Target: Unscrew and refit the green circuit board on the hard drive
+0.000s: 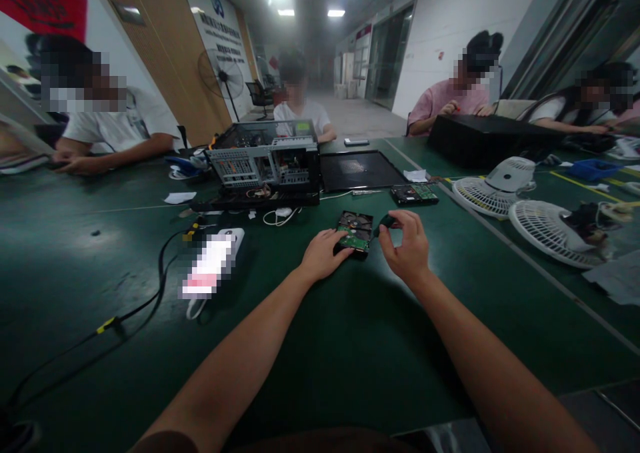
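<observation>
A hard drive (357,224) with a green circuit board on its near half lies on the green table, in front of me. My left hand (324,253) rests at its left and near edge, fingers on the board, holding it against the table. Just right of the drive, my right hand (407,245) pinches a small dark tool (385,224) between thumb and fingers; its tip points down beside the drive's right edge. A second drive (414,194) with a green board lies farther back, to the right.
An open computer case (265,163) stands behind, with a black side panel (361,170) to its right. A phone (213,263) and a black cable (161,273) lie left. White fan parts (550,232) are at right. Several people sit around the table.
</observation>
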Action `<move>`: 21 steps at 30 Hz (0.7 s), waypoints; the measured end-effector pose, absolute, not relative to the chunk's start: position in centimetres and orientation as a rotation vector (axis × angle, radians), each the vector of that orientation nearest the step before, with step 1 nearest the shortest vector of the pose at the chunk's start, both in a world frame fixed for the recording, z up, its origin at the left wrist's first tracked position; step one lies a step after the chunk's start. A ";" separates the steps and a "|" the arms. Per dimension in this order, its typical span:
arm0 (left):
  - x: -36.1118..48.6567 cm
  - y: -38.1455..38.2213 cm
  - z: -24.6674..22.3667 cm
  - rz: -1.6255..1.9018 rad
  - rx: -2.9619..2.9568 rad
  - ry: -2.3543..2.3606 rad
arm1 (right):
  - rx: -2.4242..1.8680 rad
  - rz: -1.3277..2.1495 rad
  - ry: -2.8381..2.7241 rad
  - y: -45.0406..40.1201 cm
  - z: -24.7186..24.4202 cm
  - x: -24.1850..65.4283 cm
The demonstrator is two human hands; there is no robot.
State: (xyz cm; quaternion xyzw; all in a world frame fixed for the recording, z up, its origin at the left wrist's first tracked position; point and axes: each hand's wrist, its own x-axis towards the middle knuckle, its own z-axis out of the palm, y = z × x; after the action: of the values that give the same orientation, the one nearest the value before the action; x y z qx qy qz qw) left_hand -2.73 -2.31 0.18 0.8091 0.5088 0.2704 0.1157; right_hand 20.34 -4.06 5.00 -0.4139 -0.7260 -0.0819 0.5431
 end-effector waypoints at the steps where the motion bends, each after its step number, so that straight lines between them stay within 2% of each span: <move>1: -2.7 -2.3 0.2 0.793 2.371 1.488 | -0.988 -0.193 -1.727 -4.1 5.0 20.4; 12: -2.7 -2.3 0.2 0.787 2.373 1.492 | -1.049 -0.120 -1.643 -3.9 4.3 20.2; 21: -2.8 -2.2 0.0 0.787 2.381 1.495 | -1.065 -0.198 -1.700 -4.1 4.6 20.3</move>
State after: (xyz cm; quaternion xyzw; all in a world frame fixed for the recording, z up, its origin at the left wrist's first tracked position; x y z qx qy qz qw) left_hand -2.76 -2.22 -0.03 0.8105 0.5089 0.2680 0.1108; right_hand 20.34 -4.09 4.60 -0.4470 -0.7133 -0.0831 0.5334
